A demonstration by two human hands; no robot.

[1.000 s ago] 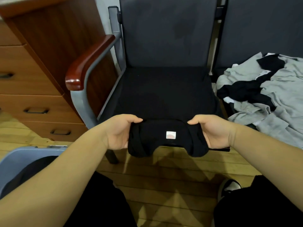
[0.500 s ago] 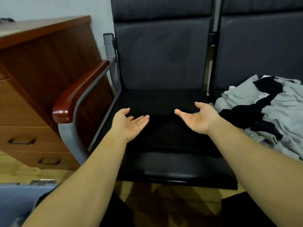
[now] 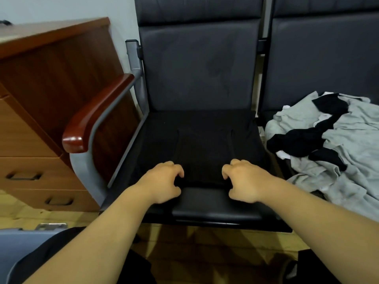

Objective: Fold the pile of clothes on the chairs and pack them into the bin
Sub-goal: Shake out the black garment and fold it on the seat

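1. Centre frame, on the chair seat (image 3: 160, 136): black garment (image 3: 205, 152) lying flat.
2. Left hand (image 3: 164, 181) and right hand (image 3: 244, 181), fingers curled, pinch its near corners.
3. Right edge: clothes pile (image 3: 332, 144). Lower left: bin (image 3: 18, 247).

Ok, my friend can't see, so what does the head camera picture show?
A left hand and right hand grip the near edge of a black garment lying flat on a black chair seat. A pile of grey and black clothes sits on the next chair.
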